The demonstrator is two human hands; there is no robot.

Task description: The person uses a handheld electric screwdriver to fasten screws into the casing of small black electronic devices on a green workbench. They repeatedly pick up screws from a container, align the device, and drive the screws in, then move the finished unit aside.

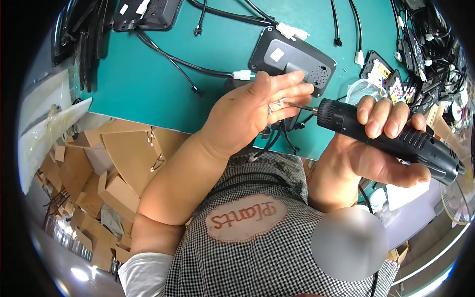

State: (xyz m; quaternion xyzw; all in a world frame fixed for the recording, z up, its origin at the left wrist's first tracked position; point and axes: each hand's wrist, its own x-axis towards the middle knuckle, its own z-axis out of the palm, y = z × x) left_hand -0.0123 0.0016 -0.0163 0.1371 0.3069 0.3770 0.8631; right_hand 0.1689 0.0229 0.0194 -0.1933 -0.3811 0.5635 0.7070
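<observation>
My right hand (381, 133) is wrapped round a black electric screwdriver (346, 119), its thin bit pointing left. The bit's tip reaches the fingers of my left hand (257, 101). That hand is turned palm up and slightly cupped, with a few small silver screws (275, 105) lying at the base of its fingers. Just beyond it lies a black plastic housing (292, 57) with a small white label and a grid of holes, partly covered by my fingertips. A second black part (237, 84) is mostly hidden beneath my left hand.
The green tabletop (148, 94) carries black cables with white connectors (242, 74). Another black housing (148, 15) lies at the far left. At the right are a clear round container (365, 91) and a tangled heap of black cabled parts (435, 54). Cardboard boxes (118, 190) stand below the table's left edge.
</observation>
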